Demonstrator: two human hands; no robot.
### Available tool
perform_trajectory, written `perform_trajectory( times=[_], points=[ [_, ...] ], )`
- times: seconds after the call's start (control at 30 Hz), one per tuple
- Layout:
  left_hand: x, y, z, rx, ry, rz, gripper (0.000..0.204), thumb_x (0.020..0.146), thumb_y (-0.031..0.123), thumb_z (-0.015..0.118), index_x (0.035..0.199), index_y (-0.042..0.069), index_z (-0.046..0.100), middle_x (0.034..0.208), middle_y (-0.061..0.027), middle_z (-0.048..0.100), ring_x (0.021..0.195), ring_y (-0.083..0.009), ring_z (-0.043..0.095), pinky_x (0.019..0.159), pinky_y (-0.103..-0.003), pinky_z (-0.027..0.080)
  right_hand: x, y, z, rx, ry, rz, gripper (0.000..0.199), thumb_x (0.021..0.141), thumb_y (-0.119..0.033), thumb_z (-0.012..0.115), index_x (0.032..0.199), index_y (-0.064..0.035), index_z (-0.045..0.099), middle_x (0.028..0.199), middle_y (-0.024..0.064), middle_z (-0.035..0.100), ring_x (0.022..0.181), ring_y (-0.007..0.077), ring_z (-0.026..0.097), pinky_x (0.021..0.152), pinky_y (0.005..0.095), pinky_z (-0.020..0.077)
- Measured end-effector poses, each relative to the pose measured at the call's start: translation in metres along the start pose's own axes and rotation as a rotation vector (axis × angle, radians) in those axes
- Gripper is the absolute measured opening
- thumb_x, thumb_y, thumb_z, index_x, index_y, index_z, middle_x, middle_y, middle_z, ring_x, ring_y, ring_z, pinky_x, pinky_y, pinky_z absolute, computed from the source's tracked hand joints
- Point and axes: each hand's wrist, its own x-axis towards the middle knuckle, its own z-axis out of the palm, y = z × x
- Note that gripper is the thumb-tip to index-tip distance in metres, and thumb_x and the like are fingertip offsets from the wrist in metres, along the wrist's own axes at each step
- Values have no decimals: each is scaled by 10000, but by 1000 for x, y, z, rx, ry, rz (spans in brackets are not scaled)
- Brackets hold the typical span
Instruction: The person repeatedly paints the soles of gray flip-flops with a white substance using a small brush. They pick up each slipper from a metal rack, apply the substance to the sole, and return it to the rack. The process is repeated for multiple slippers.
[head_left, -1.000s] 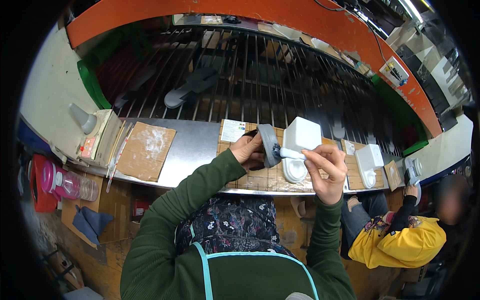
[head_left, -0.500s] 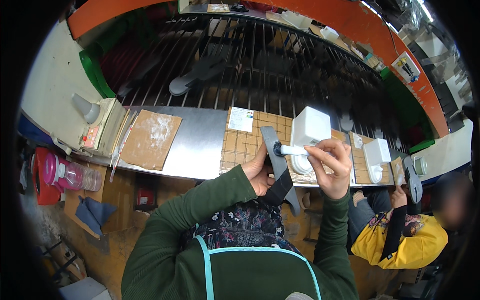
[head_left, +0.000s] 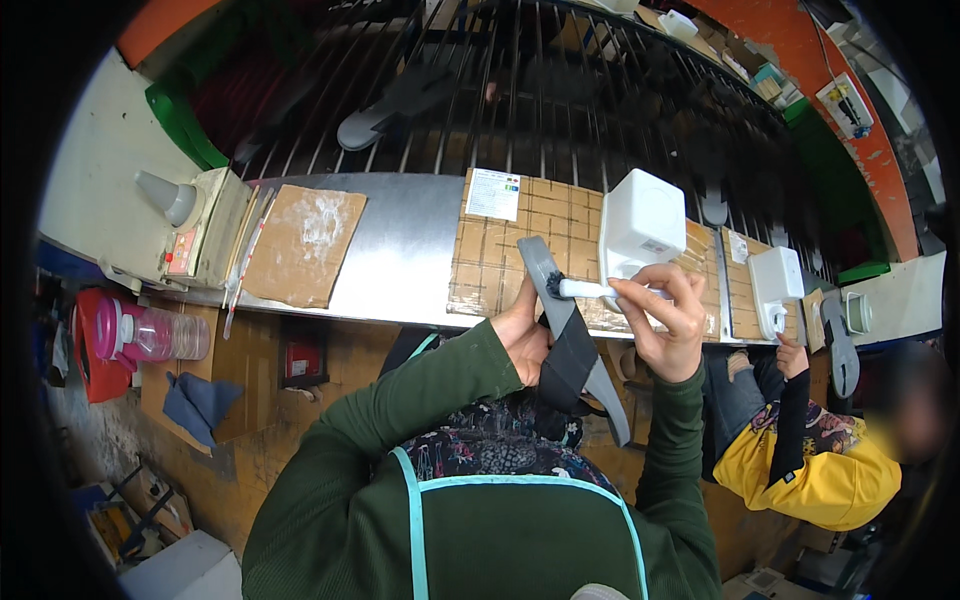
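My left hand (head_left: 522,338) grips a sandal by the edge of its grey sole (head_left: 540,262). Wide black straps (head_left: 565,370) cross the sandal, which slants in front of my lap with its far end over the bench edge. Between the fingertips of my right hand (head_left: 668,318) is a small brush with a white handle (head_left: 588,289). Its dark bristles (head_left: 555,285) touch the upper face of the sole, beyond the straps. The left fingers under the sandal are partly hidden.
A white box-shaped container (head_left: 643,215) stands on taped cardboard (head_left: 555,215) on the bench. Behind runs a conveyor of metal rods (head_left: 440,120) carrying shoe parts. At left are a loose cardboard sheet (head_left: 305,245) and a small machine (head_left: 210,230). A co-worker in yellow (head_left: 825,480) sits at right.
The sandal has turned slightly, so more of its straps and near end show. The brush still touches the sole. The co-worker's hand has moved to another white container. My view has shifted a little.
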Motion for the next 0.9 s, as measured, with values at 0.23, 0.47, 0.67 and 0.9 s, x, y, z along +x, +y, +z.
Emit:
perform_trajectory(
  times=[0.23,0.47,0.67,0.9],
  points=[
    [-2,-3,5,-61,12,-62,1075,702,936,284,1294,62,487,1159,-161,600,1103,-261,600,936,-480,505,-10,4,5,5,-20,6,302,700,-66,781,989,-151,766,857,-7,630,731,132,527,720,329,263],
    [-6,0,10,-73,74,-73,1021,745,894,218,1310,82,473,1198,-153,590,1126,-273,601,934,-522,509,-18,5,8,-14,-28,8,291,703,-66,778,982,-150,766,855,-10,624,711,133,504,712,332,254],
    [-11,2,7,-134,54,-102,993,786,859,200,1337,71,450,1224,-152,584,1137,-272,604,920,-506,531,-22,5,7,4,-39,6,292,705,-66,776,983,-152,765,852,-8,624,698,139,484,711,335,253],
    [-12,1,9,39,55,-60,1219,706,946,216,1462,-8,281,1335,-207,485,1259,-333,495,1033,-541,415,-27,4,6,15,-56,13,289,705,-74,777,982,-155,763,851,-8,623,709,138,483,714,337,251]
  ],
)
